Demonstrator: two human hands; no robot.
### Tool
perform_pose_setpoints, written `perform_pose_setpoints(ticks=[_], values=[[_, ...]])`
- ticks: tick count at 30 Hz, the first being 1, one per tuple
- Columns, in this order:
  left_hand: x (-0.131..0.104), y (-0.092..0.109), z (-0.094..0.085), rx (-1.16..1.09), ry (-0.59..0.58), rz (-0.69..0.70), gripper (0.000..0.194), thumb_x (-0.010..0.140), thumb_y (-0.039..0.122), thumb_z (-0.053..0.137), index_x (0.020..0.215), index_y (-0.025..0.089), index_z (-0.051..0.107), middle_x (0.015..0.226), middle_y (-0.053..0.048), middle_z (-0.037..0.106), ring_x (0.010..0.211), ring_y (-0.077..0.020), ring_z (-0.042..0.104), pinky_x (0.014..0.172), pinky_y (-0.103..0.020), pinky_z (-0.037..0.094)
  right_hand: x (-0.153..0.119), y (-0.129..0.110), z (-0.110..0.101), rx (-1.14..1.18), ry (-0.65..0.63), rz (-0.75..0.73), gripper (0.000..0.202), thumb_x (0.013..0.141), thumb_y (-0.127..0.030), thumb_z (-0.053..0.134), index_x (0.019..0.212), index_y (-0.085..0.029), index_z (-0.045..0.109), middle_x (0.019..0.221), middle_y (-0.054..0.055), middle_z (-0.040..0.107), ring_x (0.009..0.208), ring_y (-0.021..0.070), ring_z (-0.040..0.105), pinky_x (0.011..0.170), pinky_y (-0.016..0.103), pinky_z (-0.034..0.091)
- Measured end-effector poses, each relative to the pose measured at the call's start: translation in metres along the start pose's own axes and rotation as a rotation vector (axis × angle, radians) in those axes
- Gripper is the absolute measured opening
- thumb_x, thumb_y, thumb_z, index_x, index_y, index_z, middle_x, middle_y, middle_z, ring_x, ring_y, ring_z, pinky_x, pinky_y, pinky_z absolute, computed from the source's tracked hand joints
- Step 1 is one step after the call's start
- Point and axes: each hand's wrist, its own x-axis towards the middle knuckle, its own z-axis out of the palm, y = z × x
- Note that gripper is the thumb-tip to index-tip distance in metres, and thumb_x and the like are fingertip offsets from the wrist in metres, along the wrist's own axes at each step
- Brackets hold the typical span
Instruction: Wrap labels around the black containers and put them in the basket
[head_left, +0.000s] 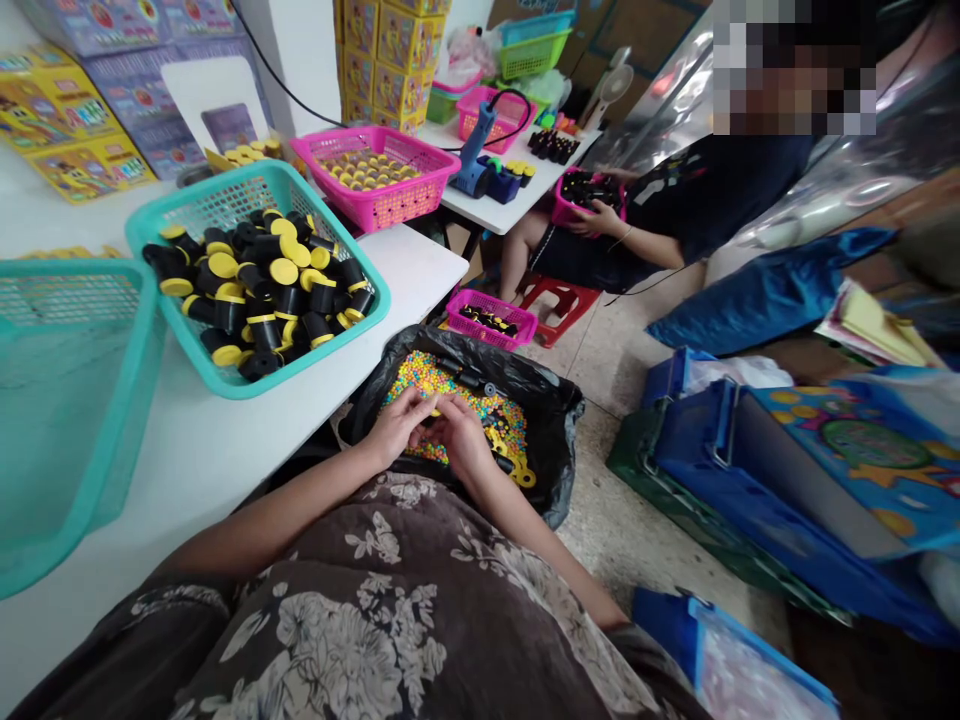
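Note:
My left hand (397, 428) and my right hand (463, 437) meet with fingertips pinched together over a bin lined with a black plastic bag (553, 425). A small yellow piece, perhaps a lid, shows between the fingers of both hands; most of it is hidden. Beneath them, the bin holds many small multicoloured beads or candies (412, 372). Black tubes (463, 375) lie on these toward the far side. Yellow ring-shaped parts (523, 473) and another black tube rest near my right hand.
On the white table (300, 440) at left, a teal basket (379, 300) holds black containers with yellow lids. Another teal basket (112, 440) stands nearer. Pink baskets (427, 195) lie beyond. A co-worker (675, 200) sits holding a pink basket. Blue crates (697, 430) stand at right.

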Motion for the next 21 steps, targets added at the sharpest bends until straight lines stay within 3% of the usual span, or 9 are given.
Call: perform_pose_setpoints(ticks=[4, 11, 15, 18, 21], values=[[-0.001, 0.001, -0.001, -0.122, 0.013, -0.024, 0.046, 0.078, 0.061, 0.066, 0.075, 0.020, 0.045, 0.056, 0.007, 0.045, 0.041, -0.0057, 0.039, 0.040, -0.021, 0.020, -0.001, 0.001, 0.004, 0.039, -0.005, -0.011, 0.032, 0.062, -0.043, 0.076, 0.073, -0.022, 0.054, 0.049, -0.007, 0.055, 0.039, 0.0111, 0.051, 0.041, 0.023, 0.038], [-0.005, -0.002, -0.002, -0.200, 0.080, -0.013, 0.043, 0.075, 0.053, 0.071, 0.070, 0.019, 0.044, 0.059, 0.007, 0.042, 0.042, -0.0042, 0.037, 0.039, -0.021, 0.019, -0.002, 0.008, 0.010, 0.096, 0.014, -0.101, 0.021, 0.062, -0.033, 0.073, 0.069, -0.021, 0.057, 0.054, -0.008, 0.054, 0.039, 0.0087, 0.046, 0.040, 0.023, 0.036], [-0.004, -0.002, -0.001, -0.223, 0.119, -0.034, 0.045, 0.073, 0.053, 0.072, 0.069, 0.019, 0.044, 0.058, 0.007, 0.043, 0.041, -0.0039, 0.037, 0.039, -0.020, 0.019, 0.000, 0.008, 0.008, 0.036, -0.014, -0.105, 0.024, 0.066, -0.039, 0.073, 0.071, -0.022, 0.057, 0.056, -0.008, 0.053, 0.039, 0.0093, 0.044, 0.041, 0.024, 0.035], [-0.001, 0.000, -0.002, -0.263, 0.088, -0.060, 0.043, 0.074, 0.055, 0.070, 0.072, 0.020, 0.045, 0.055, 0.007, 0.044, 0.037, -0.0041, 0.035, 0.036, -0.020, 0.015, 0.000, 0.001, 0.001, -0.111, -0.103, -0.128, 0.031, 0.070, -0.051, 0.073, 0.079, -0.023, 0.061, 0.066, -0.004, 0.058, 0.052, 0.0127, 0.052, 0.047, 0.026, 0.042], [0.001, 0.001, -0.004, -0.332, 0.002, -0.101, 0.042, 0.074, 0.055, 0.069, 0.075, 0.020, 0.046, 0.055, 0.007, 0.044, 0.035, -0.0048, 0.036, 0.034, -0.019, 0.013, 0.000, -0.008, -0.007, -0.215, -0.189, -0.217, 0.042, 0.062, -0.046, 0.082, 0.095, -0.026, 0.067, 0.081, -0.001, 0.064, 0.074, 0.0169, 0.060, 0.063, 0.028, 0.048]])
